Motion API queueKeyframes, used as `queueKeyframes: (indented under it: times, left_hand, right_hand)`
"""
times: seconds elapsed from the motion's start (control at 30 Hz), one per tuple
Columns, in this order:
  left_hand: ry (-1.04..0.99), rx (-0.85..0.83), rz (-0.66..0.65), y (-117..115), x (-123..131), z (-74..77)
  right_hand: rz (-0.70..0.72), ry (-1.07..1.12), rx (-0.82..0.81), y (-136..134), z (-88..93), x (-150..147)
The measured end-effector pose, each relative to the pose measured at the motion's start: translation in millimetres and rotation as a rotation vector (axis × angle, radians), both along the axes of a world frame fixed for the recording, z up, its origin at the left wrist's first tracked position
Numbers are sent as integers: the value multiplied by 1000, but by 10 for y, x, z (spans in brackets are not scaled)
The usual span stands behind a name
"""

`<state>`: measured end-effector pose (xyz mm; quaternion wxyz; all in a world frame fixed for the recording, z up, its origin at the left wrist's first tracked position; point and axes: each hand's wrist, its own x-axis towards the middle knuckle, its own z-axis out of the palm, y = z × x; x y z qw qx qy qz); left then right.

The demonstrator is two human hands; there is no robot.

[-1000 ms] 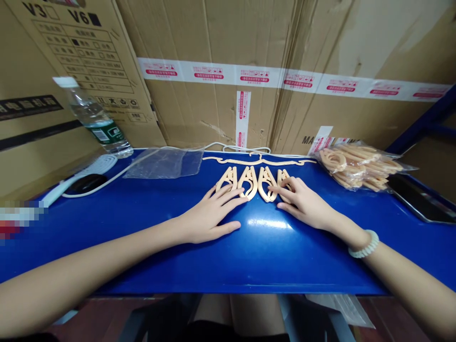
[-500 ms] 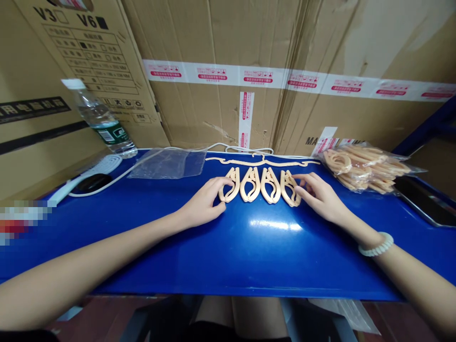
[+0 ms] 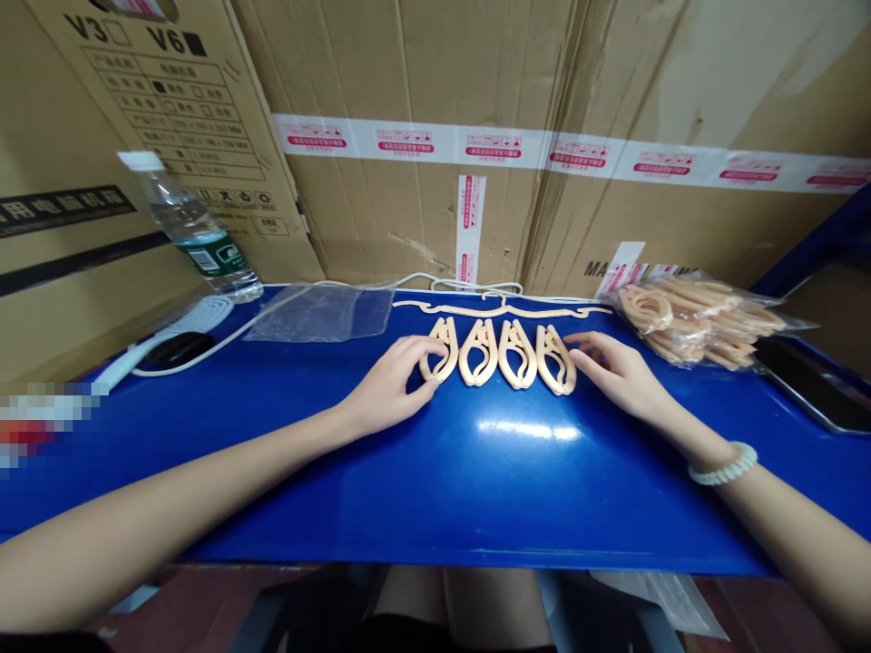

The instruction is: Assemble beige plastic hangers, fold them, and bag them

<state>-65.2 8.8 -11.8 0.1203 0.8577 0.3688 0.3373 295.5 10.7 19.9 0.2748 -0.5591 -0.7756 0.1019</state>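
Four folded beige plastic hangers lie side by side on the blue table [image 3: 476,472]. My left hand [image 3: 387,388] pinches the leftmost folded hanger [image 3: 442,352] between curled forefinger and thumb. My right hand [image 3: 616,372] lies with fingers stretched out, its fingertips against the outer edge of the rightmost folded hanger [image 3: 554,360]. The two middle hangers [image 3: 496,354] sit untouched between them. Behind the row, one unfolded hanger [image 3: 500,308] lies flat across the table.
A clear bag of more beige hangers [image 3: 694,317] sits at the right, with a dark flat device [image 3: 809,385] beside it. An empty clear bag [image 3: 319,313], a water bottle [image 3: 194,234], a black object [image 3: 170,349] and a white cable lie at the left. Cardboard boxes [image 3: 435,181] wall the back.
Both hands have slid from lying over the row to its two ends. The left fingers curled onto the leftmost hanger, and the four hangers now sit evenly lined up.
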Motion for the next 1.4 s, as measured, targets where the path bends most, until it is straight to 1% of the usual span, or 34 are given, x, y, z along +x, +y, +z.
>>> queueKeyframes:
  times: [0.1,0.2,0.3,0.37,0.53,0.77,0.9,1.0,1.1,1.2,1.27,1.4]
  left_hand:
    - [10,89,-61,-79,33,56]
    - [88,156,-205,-160,63,92]
    - [182,184,-373,-204,79,102]
    - [214,183,-423,-210,80,103]
    - [225,147,-426,-197,71,103]
    - [198,177,-441,-177,69,65]
    - [163,132,-451,-161,54,42]
    - [133,130,-453,-158,56,38]
    - [114,148,-450,-161,70,40]
    - [107,167,-446,-166,79,40]
    - [102,175,-442,-167,80,38]
    - [83,186,-434,-155,81,31]
  right_hand:
    - [-19,2,-45,0,6,7]
    - [-22,9,-83,-6,14,1]
    - [-20,5,-87,-13,21,-9]
    - [-23,-1,-85,-17,23,-14]
    - [-34,-14,-93,-14,23,-14]
    - [-66,-18,-89,18,-4,16]
    - [-72,-16,-66,45,-31,61]
    - [-69,1,-19,120,-48,145]
    - [-60,-2,37,280,-37,241]
    - [-48,-128,68,524,9,291]
    - [-54,-227,73,712,41,287]
    - [-81,-320,73,1041,49,223]
